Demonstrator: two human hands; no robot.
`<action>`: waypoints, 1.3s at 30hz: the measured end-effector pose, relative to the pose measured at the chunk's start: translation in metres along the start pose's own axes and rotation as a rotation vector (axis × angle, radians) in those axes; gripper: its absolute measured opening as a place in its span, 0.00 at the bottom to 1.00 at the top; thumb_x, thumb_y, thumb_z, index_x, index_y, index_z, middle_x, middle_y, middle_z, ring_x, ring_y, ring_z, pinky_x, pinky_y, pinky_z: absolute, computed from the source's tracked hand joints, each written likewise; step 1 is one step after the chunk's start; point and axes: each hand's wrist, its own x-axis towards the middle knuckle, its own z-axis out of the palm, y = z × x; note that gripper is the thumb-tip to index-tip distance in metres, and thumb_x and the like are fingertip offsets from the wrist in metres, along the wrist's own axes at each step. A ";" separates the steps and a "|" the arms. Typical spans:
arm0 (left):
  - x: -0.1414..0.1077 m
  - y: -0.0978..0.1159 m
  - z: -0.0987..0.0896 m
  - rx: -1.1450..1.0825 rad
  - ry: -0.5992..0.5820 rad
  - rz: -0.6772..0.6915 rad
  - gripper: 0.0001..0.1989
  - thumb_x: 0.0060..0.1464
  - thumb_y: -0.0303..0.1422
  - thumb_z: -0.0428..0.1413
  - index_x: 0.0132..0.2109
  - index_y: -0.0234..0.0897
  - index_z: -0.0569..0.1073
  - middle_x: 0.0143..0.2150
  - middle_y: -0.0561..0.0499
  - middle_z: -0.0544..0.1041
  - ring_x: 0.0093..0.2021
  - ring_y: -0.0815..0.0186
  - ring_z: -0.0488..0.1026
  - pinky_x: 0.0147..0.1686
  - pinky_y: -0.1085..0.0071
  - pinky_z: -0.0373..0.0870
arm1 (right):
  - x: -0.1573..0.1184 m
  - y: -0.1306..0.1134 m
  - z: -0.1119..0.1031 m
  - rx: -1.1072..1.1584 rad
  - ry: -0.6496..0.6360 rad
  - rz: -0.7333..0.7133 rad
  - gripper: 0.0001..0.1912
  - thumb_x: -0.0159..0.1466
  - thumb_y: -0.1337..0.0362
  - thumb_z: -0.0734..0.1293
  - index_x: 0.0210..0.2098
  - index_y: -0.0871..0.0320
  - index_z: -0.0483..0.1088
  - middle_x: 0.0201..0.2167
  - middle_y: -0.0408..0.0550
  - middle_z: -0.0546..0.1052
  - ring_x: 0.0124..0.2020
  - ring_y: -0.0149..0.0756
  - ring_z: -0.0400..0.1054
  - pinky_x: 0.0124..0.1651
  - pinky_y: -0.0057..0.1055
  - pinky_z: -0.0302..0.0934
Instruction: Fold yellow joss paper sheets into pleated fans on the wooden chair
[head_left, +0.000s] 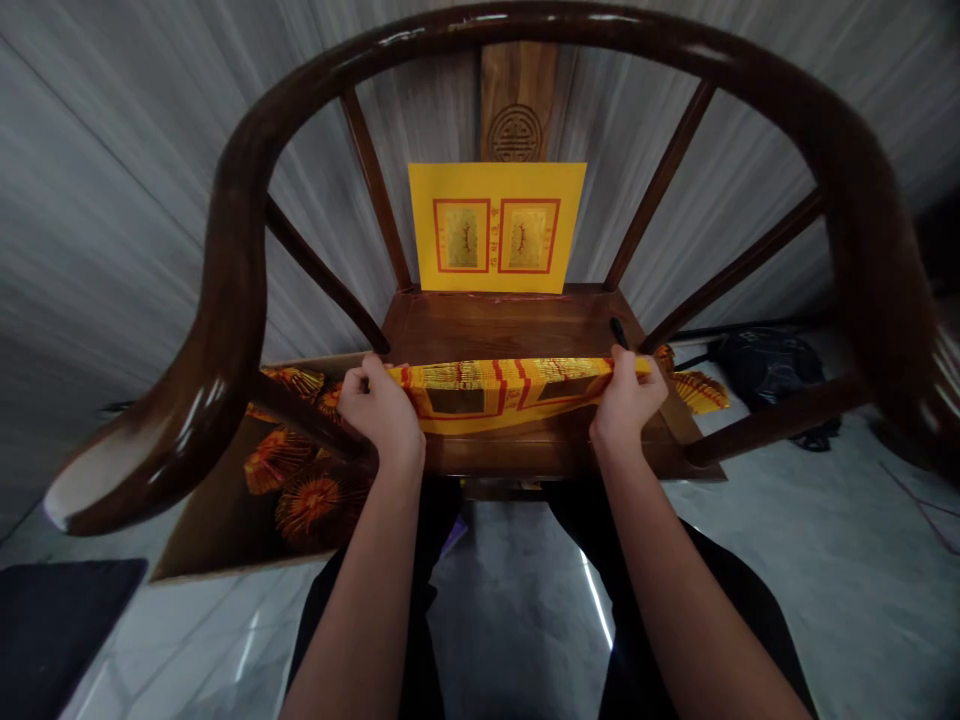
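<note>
My left hand [382, 408] and my right hand [628, 398] grip opposite ends of a stack of yellow joss paper [517, 390]. Red borders, dark panels and gold foil edges show on it, and its sheets fan out along the upper side. The stack is held crosswise at the front of the chair seat [510, 325]. Behind it a single yellow joss paper sheet [497, 230] leans upright against the chair back, with two gold squares framed in red. Close beyond my right hand lies a small black object [618, 332] whose kind I cannot make out.
A dark wooden armchair [525, 22] curves around the seat. On the left a cardboard box [202, 510] contains several folded red-and-gold paper pieces [309, 505]. More folded paper [701, 392] and a black bag [776, 375] are at the right. A dark mat [67, 620] lies on the floor.
</note>
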 end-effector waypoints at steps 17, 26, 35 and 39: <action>-0.018 0.061 -0.014 0.779 -1.227 0.886 0.43 0.51 0.34 0.68 0.71 0.44 0.61 0.74 0.46 0.65 0.75 0.49 0.54 0.74 0.45 0.39 | 0.011 -0.001 -0.009 0.137 -0.160 -0.043 0.20 0.57 0.60 0.71 0.20 0.55 0.55 0.23 0.35 0.58 0.25 0.26 0.53 0.31 0.26 0.51; -0.014 0.077 -0.022 0.801 -1.167 0.846 0.14 0.49 0.20 0.58 0.40 0.42 0.68 0.42 0.50 0.79 0.46 0.53 0.74 0.47 0.57 0.64 | 0.007 -0.034 -0.018 0.296 -0.463 -0.060 0.22 0.53 0.65 0.66 0.19 0.56 0.44 0.18 0.37 0.49 0.22 0.29 0.47 0.30 0.31 0.53; -0.029 0.063 -0.024 0.754 -0.970 0.903 0.17 0.44 0.14 0.50 0.34 0.43 0.62 0.32 0.51 0.74 0.39 0.55 0.70 0.34 0.62 0.57 | 0.009 -0.022 -0.031 0.241 -0.317 0.284 0.15 0.46 0.66 0.74 0.33 0.54 0.70 0.48 0.43 0.74 0.48 0.36 0.70 0.49 0.33 0.66; -0.036 0.048 -0.026 0.748 -0.949 0.888 0.16 0.45 0.15 0.49 0.33 0.43 0.59 0.34 0.51 0.74 0.39 0.56 0.70 0.36 0.62 0.58 | 0.006 -0.012 -0.043 0.070 -0.276 0.570 0.33 0.40 0.69 0.78 0.46 0.52 0.70 0.48 0.46 0.74 0.48 0.38 0.73 0.48 0.34 0.71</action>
